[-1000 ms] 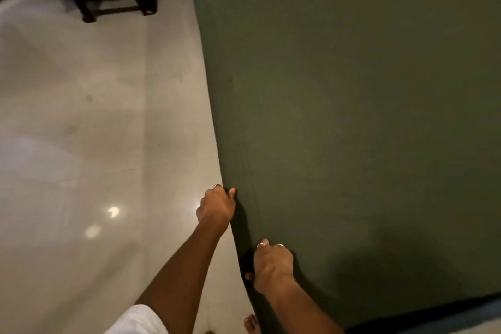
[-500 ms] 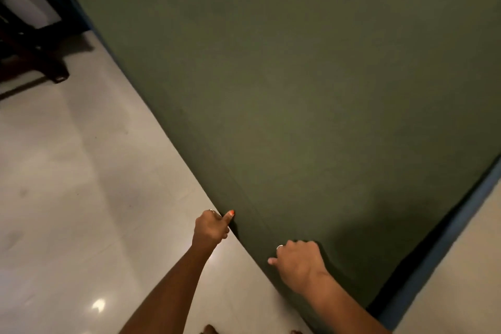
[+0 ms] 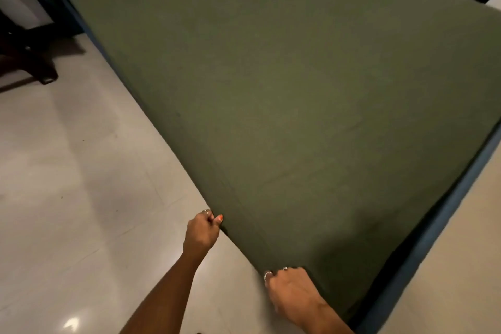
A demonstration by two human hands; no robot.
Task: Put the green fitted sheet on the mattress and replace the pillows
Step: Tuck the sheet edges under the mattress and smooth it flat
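Here, left hand and right hand are both gripping the green fitted sheet along the mattress's near edge.

The sheet covers the mattress (floor left), both hands at its near-left edge.

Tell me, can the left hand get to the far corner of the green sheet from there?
Probably not: the left hand grips the green fitted sheet at its near edge, with the whole bed between.
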